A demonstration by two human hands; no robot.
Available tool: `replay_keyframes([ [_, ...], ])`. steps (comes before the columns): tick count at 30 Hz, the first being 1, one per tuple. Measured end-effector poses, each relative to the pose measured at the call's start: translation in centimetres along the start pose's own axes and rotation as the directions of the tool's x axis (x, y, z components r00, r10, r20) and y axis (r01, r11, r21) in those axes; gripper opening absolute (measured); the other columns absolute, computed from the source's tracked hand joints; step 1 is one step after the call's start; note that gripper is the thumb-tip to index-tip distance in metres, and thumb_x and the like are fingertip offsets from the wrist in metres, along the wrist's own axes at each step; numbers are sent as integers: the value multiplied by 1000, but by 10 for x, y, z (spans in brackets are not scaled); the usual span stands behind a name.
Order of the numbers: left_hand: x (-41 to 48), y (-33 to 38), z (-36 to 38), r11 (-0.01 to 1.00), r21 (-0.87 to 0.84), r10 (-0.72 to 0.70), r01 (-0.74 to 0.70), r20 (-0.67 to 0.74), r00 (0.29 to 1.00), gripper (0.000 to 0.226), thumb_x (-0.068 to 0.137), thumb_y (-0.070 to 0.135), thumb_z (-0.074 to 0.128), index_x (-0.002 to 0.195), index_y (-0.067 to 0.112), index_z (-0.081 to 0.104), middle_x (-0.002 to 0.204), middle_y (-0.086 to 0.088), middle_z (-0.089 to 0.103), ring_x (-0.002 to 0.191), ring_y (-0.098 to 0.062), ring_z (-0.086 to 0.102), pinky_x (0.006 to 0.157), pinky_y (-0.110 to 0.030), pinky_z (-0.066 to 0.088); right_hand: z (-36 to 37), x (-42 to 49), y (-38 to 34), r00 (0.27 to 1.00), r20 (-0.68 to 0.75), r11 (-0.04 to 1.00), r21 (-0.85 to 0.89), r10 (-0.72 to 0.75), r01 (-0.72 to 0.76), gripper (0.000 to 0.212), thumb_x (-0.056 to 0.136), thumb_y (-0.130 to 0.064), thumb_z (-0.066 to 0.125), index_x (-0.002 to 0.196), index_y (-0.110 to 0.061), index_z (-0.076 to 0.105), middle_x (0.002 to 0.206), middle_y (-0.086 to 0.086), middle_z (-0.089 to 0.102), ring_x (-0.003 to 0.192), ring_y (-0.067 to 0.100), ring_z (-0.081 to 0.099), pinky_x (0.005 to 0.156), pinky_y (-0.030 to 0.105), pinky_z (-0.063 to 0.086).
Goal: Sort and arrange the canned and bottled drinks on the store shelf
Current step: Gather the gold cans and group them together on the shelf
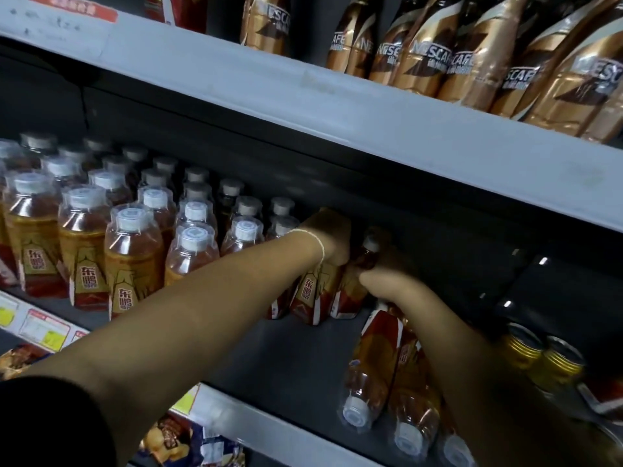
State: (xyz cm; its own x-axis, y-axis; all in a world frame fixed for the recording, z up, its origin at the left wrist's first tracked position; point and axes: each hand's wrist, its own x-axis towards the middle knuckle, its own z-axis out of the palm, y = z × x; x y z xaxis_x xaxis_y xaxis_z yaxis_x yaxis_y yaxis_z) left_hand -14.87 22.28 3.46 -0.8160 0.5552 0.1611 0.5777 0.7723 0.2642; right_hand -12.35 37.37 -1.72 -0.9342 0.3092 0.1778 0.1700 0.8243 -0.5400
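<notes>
Dark store shelf point(286, 358) carries upright amber bottles point(131, 264) labelled 东鹏, with Nescafé bottles point(421, 62) above. The left hand point(328, 235) curls over the end bottles point(312, 291). The right hand point(382, 281) grips a capped bottle point(369, 254) beside them. Fallen bottles point(371, 358) lie beneath the right forearm, caps frontward.

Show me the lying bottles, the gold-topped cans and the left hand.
lying bottles point(375, 355): head view, orange label.
gold-topped cans point(526, 347): head view, gold rim.
left hand point(332, 235): head view, back of hand.
</notes>
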Motion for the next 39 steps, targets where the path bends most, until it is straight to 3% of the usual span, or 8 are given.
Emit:
replay_keyframes([
  [3, 0, -3, -3, 1000, -13, -9, 9, 15, 1000, 24, 86, 10, 63, 110, 10, 63, 92, -7, 62, 64, -13, 56, 37, -15, 38, -5, -3, 3, 1000, -11, 1000, -14, 7, -7, 90, 83, -30, 77, 155, -37, 22, 151, 3, 44, 134, 31, 46, 103, 42, 44],
  [8, 5, -8, 5, 999, -4, 40, -40, -82, 996, 28, 87, 14, 63, 114, 11, 60, 108, -12, 62, 97, -26, 63, 78, -33, 56, -16, -10, 6, 998, 67, 997, -77, 8, -3, 87, 84, -28, 75, 153, -37, 24, 153, 2, 38, 138, 28, 40, 109, 46, 40],
  [13, 15, -10, 13, 998, 54, 25, -21, -80, 996, 30, 90, 10, 56, 121, 9, 57, 117, -18, 58, 101, -29, 60, 75, -30, 51, -1, -18, -6, 996, -50, 994, -85, -69, 64, 88, 81, -32, 78, 152, -39, 27, 148, 0, 46, 133, 27, 47, 103, 38, 42],
  [17, 17, -10, 9, 990, 133, -45, 56, -90, 995, 34, 97, 12, 48, 129, 3, 52, 127, -21, 51, 112, -31, 55, 89, -32, 50, 9, -4, -20, 996, -36, 996, -34, -78, 77, 81, 82, -34, 77, 151, -35, 34, 145, 1, 50, 130, 26, 50, 98, 30, 39],
  [21, 17, -4, -2, 928, 360, -33, 94, -172, 985, 20, 98, 15, 48, 108, 7, 63, 115, -10, 64, 105, -27, 62, 70, -32, 44, 18, 8, -27, 996, -33, 996, -13, -86, 85, 78, 81, -33, 77, 149, -30, 39, 142, 6, 54, 127, 30, 53, 100, 35, 42],
  [27, 15, -11, -7, 887, 462, 101, -5, -183, 978, 7, 93, 15, 54, 87, 16, 57, 101, -8, 66, 93, -28, 64, 70, -32, 44, 15, 15, -9, 999, -35, 994, 105, -30, 34, 87, 80, -34, 79, 152, -36, 30, 148, -2, 48, 132, 25, 49, 105, 36, 40],
  [33, 10, -20, -1, 938, 347, 80, 0, -216, 973, 13, 88, 17, 60, 97, 10, 67, 101, -11, 66, 93, -29, 64, 74, -37, 54, 33, 0, -8, 984, -178, 996, 84, -4, 19, 92, 83, -35, 76, 156, -30, 19, 146, 10, 49, 128, 34, 52, 104, 40, 45],
  [39, 5, -8, 16, 907, 403, -26, 120, -232, 972, 19, 84, 12, 65, 103, 15, 66, 103, -8, 67, 95, -28, 66, 63, -33, 39, 33, -9, -13, 979, -191, 996, 32, -75, 82, 84, 89, -28, 68, 156, -20, 18, 145, 20, 44, 124, 38, 53, 100, 43, 47],
])
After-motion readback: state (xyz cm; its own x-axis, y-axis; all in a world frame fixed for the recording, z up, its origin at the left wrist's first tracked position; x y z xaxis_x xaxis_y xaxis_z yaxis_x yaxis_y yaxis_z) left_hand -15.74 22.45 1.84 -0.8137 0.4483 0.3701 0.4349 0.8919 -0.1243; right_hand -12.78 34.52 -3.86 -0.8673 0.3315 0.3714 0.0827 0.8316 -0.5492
